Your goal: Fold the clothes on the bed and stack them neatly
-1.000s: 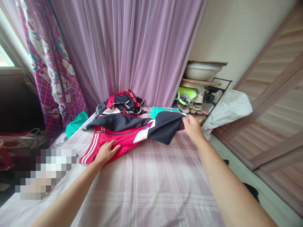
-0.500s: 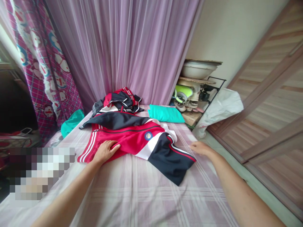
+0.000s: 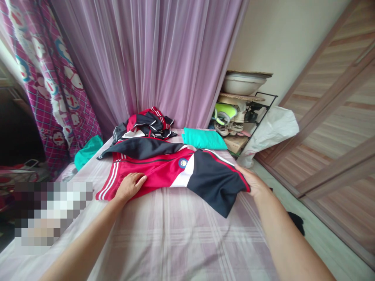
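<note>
Touching the red/navy jacket (image 3: 164,171), L hand (image 3: 129,187) is resting w/ fingers (image 3: 137,176) extended, while R hand (image 3: 254,182) is meeting the sleeve (image 3: 216,177) edge, grip unclear.

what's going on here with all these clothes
A person is handling a red, white and dark navy zip jacket spread on a pale checked sheet. The left hand rests on the red body near the white-striped hem, and the right hand is at the edge of a navy sleeve; its fingers are partly hidden. Behind lie a crumpled red-and-navy clothes heap and a folded turquoise cloth.
</note>
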Demonstrator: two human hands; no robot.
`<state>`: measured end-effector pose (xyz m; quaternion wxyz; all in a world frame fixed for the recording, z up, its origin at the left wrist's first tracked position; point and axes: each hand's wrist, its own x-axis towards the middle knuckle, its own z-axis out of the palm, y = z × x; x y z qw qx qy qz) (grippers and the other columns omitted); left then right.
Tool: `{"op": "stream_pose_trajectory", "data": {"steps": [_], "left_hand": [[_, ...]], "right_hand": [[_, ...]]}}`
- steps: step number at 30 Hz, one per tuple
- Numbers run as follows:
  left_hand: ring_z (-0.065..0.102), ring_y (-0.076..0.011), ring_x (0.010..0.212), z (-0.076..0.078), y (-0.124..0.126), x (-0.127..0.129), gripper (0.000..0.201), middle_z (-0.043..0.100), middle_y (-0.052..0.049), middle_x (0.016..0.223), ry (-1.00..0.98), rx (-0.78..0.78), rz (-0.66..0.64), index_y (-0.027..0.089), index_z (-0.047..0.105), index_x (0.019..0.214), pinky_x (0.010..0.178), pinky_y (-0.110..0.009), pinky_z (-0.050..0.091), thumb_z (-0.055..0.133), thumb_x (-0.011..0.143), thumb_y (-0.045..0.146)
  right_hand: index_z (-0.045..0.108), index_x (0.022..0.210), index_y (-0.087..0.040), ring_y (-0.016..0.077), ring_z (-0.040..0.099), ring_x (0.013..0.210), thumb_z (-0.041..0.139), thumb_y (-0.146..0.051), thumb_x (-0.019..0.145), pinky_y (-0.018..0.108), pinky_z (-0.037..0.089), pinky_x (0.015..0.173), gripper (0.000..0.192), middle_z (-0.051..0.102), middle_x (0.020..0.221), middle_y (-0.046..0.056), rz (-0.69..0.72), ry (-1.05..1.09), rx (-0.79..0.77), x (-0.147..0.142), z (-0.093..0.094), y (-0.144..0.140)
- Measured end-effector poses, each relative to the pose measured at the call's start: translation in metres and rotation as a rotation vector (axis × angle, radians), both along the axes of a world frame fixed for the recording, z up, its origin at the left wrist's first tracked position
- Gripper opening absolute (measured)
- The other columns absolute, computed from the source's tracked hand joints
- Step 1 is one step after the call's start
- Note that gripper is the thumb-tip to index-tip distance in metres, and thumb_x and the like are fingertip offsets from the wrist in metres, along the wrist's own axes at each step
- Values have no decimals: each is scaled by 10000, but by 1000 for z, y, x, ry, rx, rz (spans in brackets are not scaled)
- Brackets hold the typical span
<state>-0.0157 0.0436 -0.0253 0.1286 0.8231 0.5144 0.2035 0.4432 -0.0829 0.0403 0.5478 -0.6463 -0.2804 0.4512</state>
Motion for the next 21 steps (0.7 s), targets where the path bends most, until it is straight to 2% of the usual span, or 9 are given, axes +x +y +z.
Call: {"op": "stream_pose_trajectory", "data": {"steps": [3, 7, 9, 11, 13, 15, 19, 20, 21], "left_hand": [[653, -277, 1049, -1, 1, 0, 620, 746, -111, 1082, 2, 0, -10, 184, 721, 1031, 978, -389, 473, 292, 905, 614], [660, -268, 1017, -4, 2, -1, 603, 750, -104, 1051, -7, 31, -35, 199, 726, 1011, 976, -389, 473, 306, 907, 619], [660, -264, 1006, -5, 2, -2, 600, 750, -97, 1040, -11, 46, -44, 206, 728, 1012, 967, -390, 478, 309, 909, 622], [661, -263, 1001, -5, 3, -2, 606, 749, -95, 1035, -10, 52, -65, 207, 735, 1013, 960, -395, 482, 302, 915, 618], [662, -260, 1000, -6, 4, -2, 616, 745, -96, 1039, -5, 48, -102, 211, 753, 985, 962, -397, 481, 286, 922, 607], [663, -256, 1004, -7, 5, -3, 617, 740, -93, 1050, -6, 37, -128, 224, 774, 930, 966, -393, 482, 289, 918, 605], [649, -249, 1054, -9, 5, -2, 535, 737, -70, 1097, -33, -19, -126, 261, 793, 895, 994, -387, 475, 384, 880, 606], [645, -246, 1066, -9, 4, -1, 514, 738, -64, 1107, -39, -37, -143, 267, 794, 894, 1001, -387, 472, 400, 877, 596], [643, -243, 1074, -8, 2, 0, 498, 739, -58, 1114, -43, -54, -175, 270, 795, 887, 1008, -387, 469, 410, 879, 586]], "right_hand": [[672, 909, -214, 259, 733, 712, 734, -372, 714, 342, 594, 604, 258, 761, 744, 55, -106, -8, 47, 9, 9, -14], [632, 818, -227, 236, 700, 622, 752, -344, 663, 329, 571, 556, 228, 717, 649, 28, -179, -120, 39, 27, 5, -22], [609, 779, -233, 225, 684, 612, 720, -373, 673, 328, 567, 550, 208, 686, 621, 18, -292, -165, 66, 38, 3, -24], [611, 810, -242, 208, 667, 617, 693, -400, 678, 306, 547, 521, 221, 673, 644, 2, -405, -231, 137, 46, 5, -28], [634, 861, -247, 189, 652, 624, 691, -404, 666, 272, 513, 493, 256, 681, 696, 0, -425, -309, 179, 46, 13, -34], [671, 853, -231, 174, 635, 609, 702, -400, 656, 249, 479, 484, 261, 691, 709, 13, -258, -396, 103, 37, 22, -39], [698, 692, -201, 155, 567, 473, 686, -428, 713, 241, 399, 442, 228, 646, 541, 28, 389, -633, -343, 9, 31, -30], [696, 668, -202, 160, 564, 463, 672, -434, 736, 246, 390, 445, 243, 639, 522, 32, 457, -740, -421, 4, 31, -22], [698, 659, -203, 173, 583, 485, 658, -434, 756, 254, 395, 464, 254, 648, 534, 41, 452, -875, -455, 0, 29, -12]]}}
